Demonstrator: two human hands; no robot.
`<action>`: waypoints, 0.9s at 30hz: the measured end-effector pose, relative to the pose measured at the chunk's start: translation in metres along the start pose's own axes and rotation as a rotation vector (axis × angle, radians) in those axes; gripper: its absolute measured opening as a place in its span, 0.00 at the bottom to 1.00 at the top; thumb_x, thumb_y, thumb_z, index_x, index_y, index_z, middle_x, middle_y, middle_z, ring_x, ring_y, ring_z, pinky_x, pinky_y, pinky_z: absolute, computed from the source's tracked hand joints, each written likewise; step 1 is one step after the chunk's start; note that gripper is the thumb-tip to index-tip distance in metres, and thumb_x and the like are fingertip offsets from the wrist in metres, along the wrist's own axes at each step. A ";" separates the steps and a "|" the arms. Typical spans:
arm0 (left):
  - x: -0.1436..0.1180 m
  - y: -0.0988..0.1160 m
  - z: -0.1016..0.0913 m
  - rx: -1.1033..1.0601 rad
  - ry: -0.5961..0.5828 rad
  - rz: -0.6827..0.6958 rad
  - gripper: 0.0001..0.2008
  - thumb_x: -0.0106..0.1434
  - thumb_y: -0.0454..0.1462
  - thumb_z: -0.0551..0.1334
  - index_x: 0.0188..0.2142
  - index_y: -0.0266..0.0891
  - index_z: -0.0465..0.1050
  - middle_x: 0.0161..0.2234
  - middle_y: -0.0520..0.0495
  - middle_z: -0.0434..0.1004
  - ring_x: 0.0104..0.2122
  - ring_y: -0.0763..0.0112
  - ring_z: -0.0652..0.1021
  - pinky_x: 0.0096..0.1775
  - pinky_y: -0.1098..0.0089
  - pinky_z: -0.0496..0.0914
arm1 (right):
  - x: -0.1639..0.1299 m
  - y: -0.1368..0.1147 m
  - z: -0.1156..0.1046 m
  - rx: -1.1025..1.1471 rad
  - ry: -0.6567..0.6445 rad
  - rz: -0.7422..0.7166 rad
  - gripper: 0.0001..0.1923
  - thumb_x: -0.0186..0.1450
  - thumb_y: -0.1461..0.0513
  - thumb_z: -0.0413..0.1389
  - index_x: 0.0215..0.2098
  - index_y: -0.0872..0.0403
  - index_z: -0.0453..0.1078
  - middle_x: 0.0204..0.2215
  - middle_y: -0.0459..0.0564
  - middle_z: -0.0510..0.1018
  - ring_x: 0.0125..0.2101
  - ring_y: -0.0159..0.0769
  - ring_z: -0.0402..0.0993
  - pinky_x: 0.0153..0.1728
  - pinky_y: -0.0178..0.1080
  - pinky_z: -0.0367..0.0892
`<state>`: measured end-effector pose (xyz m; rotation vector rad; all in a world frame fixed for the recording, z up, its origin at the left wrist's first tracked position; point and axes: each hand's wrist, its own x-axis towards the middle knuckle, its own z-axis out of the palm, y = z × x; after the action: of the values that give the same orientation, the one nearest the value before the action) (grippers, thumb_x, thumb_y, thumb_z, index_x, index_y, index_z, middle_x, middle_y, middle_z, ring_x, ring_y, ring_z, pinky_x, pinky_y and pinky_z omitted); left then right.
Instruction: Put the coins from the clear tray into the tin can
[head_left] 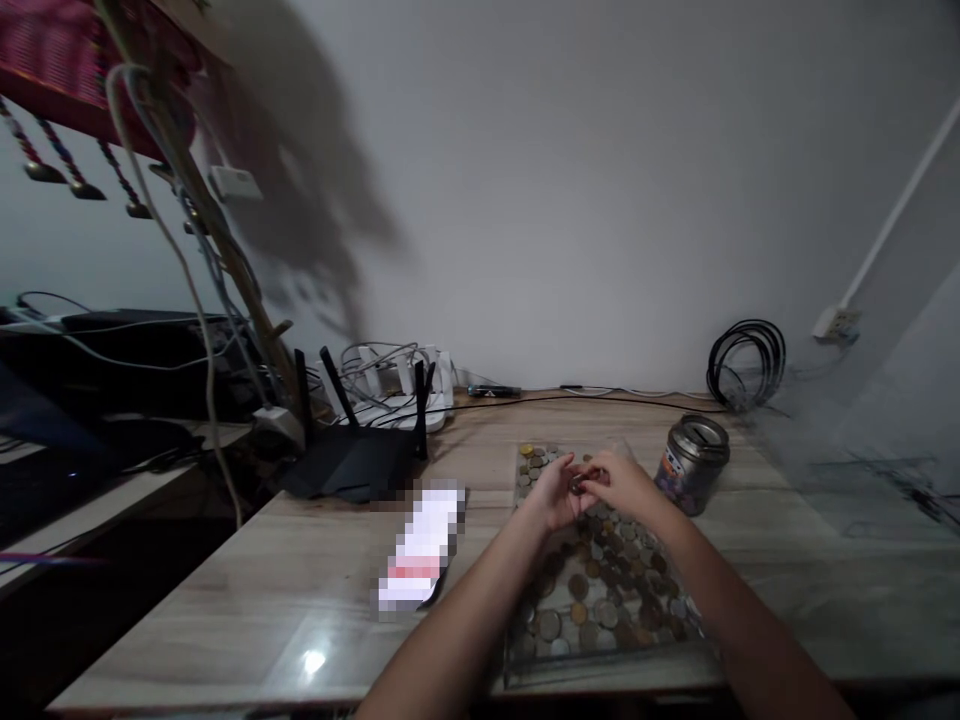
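Observation:
My left hand (556, 497) is cupped with the palm turned up and holds a few dark coins (577, 484) by its fingers. Over that palm, my right hand (616, 484) reaches in with its fingers pinched on a coin; how many pieces each hand has is hard to make out. Beneath both hands lies a shallow clear tray (592, 668), strewn with many loose silver, brass and brown coins (606, 612). Just right of the tray stands a can-shaped coin bank (693, 465), upright, with a slot in its lid.
A lit phone (421, 548), blurred out, lies left of the tray on the wooden table (247, 620). Behind it are a black router (360, 460) and a white router (409, 410) with tangled cables. A coiled black cable (746, 365) leans at the back right.

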<state>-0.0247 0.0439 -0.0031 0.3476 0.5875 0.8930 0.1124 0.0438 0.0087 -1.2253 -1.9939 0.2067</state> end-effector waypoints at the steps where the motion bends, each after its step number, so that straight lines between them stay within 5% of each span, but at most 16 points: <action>1: 0.000 0.000 0.000 0.003 0.006 -0.014 0.13 0.63 0.39 0.51 0.35 0.32 0.69 0.25 0.42 0.76 0.24 0.68 0.76 0.32 0.67 0.72 | 0.000 0.003 0.000 0.037 -0.078 -0.005 0.09 0.52 0.53 0.57 0.22 0.49 0.73 0.21 0.50 0.75 0.22 0.34 0.70 0.23 0.36 0.62; 3: 0.001 -0.001 0.000 0.003 0.017 -0.032 0.13 0.62 0.38 0.51 0.36 0.31 0.69 0.25 0.42 0.76 0.25 0.68 0.76 0.34 0.66 0.72 | 0.003 0.007 -0.006 0.103 -0.255 -0.028 0.10 0.55 0.53 0.54 0.25 0.49 0.72 0.22 0.51 0.75 0.23 0.37 0.70 0.23 0.38 0.62; 4: 0.001 -0.001 0.000 0.001 0.014 -0.036 0.13 0.62 0.38 0.51 0.37 0.30 0.69 0.25 0.41 0.76 0.26 0.68 0.77 0.34 0.67 0.72 | 0.005 0.008 -0.012 0.109 -0.240 0.000 0.10 0.56 0.53 0.53 0.25 0.48 0.72 0.22 0.51 0.76 0.24 0.37 0.70 0.24 0.39 0.63; 10: 0.003 -0.001 -0.004 0.029 -0.078 -0.023 0.18 0.61 0.37 0.51 0.45 0.24 0.65 0.36 0.29 0.76 0.39 0.56 0.78 0.36 0.66 0.72 | 0.013 0.030 -0.081 -0.220 0.347 0.281 0.12 0.57 0.53 0.52 0.30 0.50 0.73 0.26 0.49 0.77 0.26 0.36 0.69 0.28 0.37 0.60; 14: 0.003 -0.001 -0.005 0.064 -0.056 0.002 0.17 0.60 0.36 0.52 0.46 0.25 0.64 0.36 0.30 0.76 0.39 0.56 0.78 0.35 0.68 0.72 | 0.012 0.061 -0.117 -0.481 0.407 0.540 0.10 0.54 0.55 0.54 0.28 0.50 0.73 0.26 0.49 0.76 0.26 0.36 0.67 0.24 0.35 0.53; 23: 0.002 -0.001 -0.004 0.068 -0.033 0.011 0.17 0.59 0.35 0.53 0.45 0.26 0.66 0.37 0.30 0.76 0.40 0.57 0.78 0.37 0.68 0.72 | 0.007 0.076 -0.120 -0.613 0.348 0.537 0.10 0.54 0.56 0.54 0.25 0.52 0.74 0.24 0.52 0.75 0.28 0.39 0.65 0.27 0.38 0.53; 27: 0.000 -0.001 -0.001 0.051 -0.031 -0.002 0.15 0.60 0.37 0.53 0.42 0.27 0.67 0.36 0.31 0.76 0.40 0.57 0.78 0.36 0.68 0.71 | 0.007 0.054 -0.111 -0.612 0.415 0.322 0.13 0.59 0.57 0.50 0.33 0.53 0.74 0.30 0.54 0.75 0.35 0.42 0.65 0.34 0.41 0.56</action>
<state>-0.0249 0.0436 -0.0045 0.4061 0.5825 0.8707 0.2239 0.0504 0.0625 -1.7980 -1.5259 -0.5034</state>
